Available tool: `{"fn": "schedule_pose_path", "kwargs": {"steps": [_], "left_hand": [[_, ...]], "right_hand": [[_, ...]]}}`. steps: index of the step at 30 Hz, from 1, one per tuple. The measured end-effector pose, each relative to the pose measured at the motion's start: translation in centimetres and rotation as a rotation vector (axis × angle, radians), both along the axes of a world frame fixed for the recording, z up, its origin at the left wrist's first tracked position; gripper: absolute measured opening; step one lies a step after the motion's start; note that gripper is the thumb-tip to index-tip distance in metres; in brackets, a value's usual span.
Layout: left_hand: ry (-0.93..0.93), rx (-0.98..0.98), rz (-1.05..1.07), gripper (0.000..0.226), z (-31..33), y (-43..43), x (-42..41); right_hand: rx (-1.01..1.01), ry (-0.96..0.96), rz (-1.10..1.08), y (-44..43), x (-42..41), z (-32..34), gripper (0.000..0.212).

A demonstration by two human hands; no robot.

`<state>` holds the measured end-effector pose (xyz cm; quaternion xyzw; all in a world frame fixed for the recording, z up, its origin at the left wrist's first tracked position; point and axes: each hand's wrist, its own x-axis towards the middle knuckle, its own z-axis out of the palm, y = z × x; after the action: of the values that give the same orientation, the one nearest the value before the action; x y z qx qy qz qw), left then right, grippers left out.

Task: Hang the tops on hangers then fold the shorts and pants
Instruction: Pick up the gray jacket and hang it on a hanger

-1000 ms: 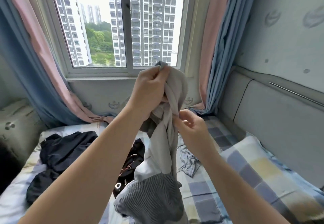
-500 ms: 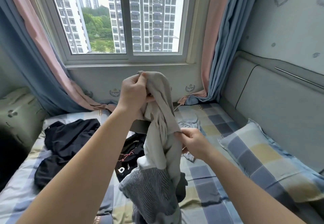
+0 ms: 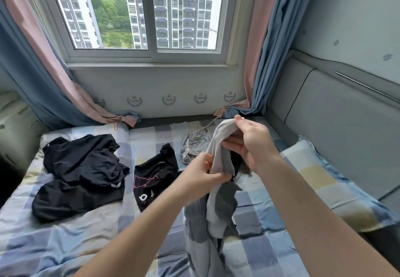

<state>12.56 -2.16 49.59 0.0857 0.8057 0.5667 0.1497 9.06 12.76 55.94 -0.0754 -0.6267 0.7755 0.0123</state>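
Note:
A light grey garment [image 3: 218, 203] with a ribbed darker band hangs bunched over the bed. My left hand [image 3: 201, 175] grips its fabric in the middle, fingers curled round it. Higher and to the right, my right hand [image 3: 249, 144] pinches the garment's upper edge. On the bed lie a black garment [image 3: 82, 164] at the left, a black top with pink and white print [image 3: 155, 175] in the middle, and a crumpled pale grey garment [image 3: 192, 144] behind my hands. No hanger shows.
The checked bed sheet [image 3: 65, 237] covers the bed. A checked pillow [image 3: 324, 181] lies at the right against the padded grey headboard [image 3: 337, 125]. Blue and pink curtains [image 3: 257, 60] hang beside the window [image 3: 149, 14], their ends trailing onto the bed.
Both hands came down with the grey garment. My left hand dropped from the top to the middle of the fabric; my right hand rose to pinch the upper edge. The view tilted downward.

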Motion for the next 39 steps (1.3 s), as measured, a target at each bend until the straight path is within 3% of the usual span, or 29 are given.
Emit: {"fn": "schedule_pose_path", "kwargs": {"steps": [3, 5, 9, 14, 16, 19, 21, 23, 27, 29, 33, 35, 39], "left_hand": [[0.044, -0.110, 0.057, 0.059, -1.7, 1.4, 0.9], [0.052, -0.188, 0.125, 0.049, -2.8, 1.7, 0.9], [0.122, -0.196, 0.237, 0.007, -4.3, 0.3, -0.5], [0.179, -0.052, 0.361, 0.014, -4.7, -2.3, -1.9], [0.179, 0.019, 0.413, 0.025, -4.2, -2.9, -2.0], [0.167, 0.073, 0.394, 0.034, -2.5, -4.0, -2.1], [0.124, 0.042, 0.231, 0.030, -1.2, -4.6, -1.7], [0.098, -0.029, 0.050, 0.022, -0.3, -4.9, -0.9], [0.052, 0.022, -0.020, 0.007, 0.5, -5.8, 0.3], [0.045, 0.031, -0.016, 0.020, 0.2, -6.8, 0.5], [0.112, -0.094, 0.066, 0.036, -2.4, -8.3, 1.0], [0.114, -0.180, 0.186, 0.039, -4.7, -8.6, 1.4], [-0.020, -0.358, 0.378, 0.023, -10.0, -8.6, 2.5]], "right_hand": [[-0.038, 0.074, 0.020, -0.2, 0.3, 0.9, 0.031], [-0.044, 0.115, 0.014, -0.1, 0.5, 1.3, 0.030], [-0.099, 0.105, -0.079, 0.6, 0.6, 0.7, 0.025], [-0.117, 0.082, -0.159, 2.6, 1.2, -1.1, 0.019], [-0.017, 0.133, -0.175, 3.1, 1.5, -2.1, 0.018], [0.314, 0.235, 0.059, 2.8, 2.2, -4.4, 0.037], [0.545, 0.239, 0.331, 2.2, 2.6, -6.4, 0.062], [0.630, 0.170, 0.564, 1.1, 2.9, -8.0, 0.070], [0.525, 0.023, 0.758, -1.3, 3.2, -10.0, 0.040], [0.559, 0.088, 0.694, -2.0, 3.2, -10.3, 0.023], [0.565, 0.154, 0.540, -2.5, 2.8, -10.6, 0.018], [0.453, 0.132, 0.446, -2.7, 3.0, -10.0, 0.012], [0.094, 0.032, 0.255, -1.5, 3.3, -8.8, 0.016]]}}
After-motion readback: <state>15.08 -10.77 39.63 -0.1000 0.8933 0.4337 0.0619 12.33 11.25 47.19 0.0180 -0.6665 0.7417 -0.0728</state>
